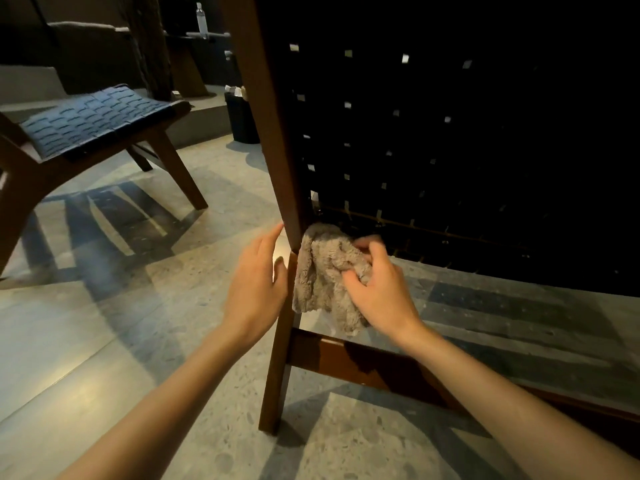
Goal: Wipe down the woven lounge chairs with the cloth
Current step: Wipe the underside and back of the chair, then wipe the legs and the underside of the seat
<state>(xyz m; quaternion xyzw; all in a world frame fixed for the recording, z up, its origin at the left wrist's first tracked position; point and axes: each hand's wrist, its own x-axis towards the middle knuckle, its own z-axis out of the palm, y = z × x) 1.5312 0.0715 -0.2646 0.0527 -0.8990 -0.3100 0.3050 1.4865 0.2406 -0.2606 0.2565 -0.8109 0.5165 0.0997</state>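
I face the back of a woven lounge chair with dark straps and a brown wooden frame. My right hand grips a fluffy beige cloth and holds it against the bottom left corner of the woven back, beside the frame post. My left hand rests on the outer side of that post, fingers straight and pointing up. A second woven lounge chair stands apart at the upper left.
A wooden crossbar and rear leg of the near chair run below my hands. A dark bin stands behind the post. A clear bottle sits on a far shelf. Speckled stone floor spreads to the left.
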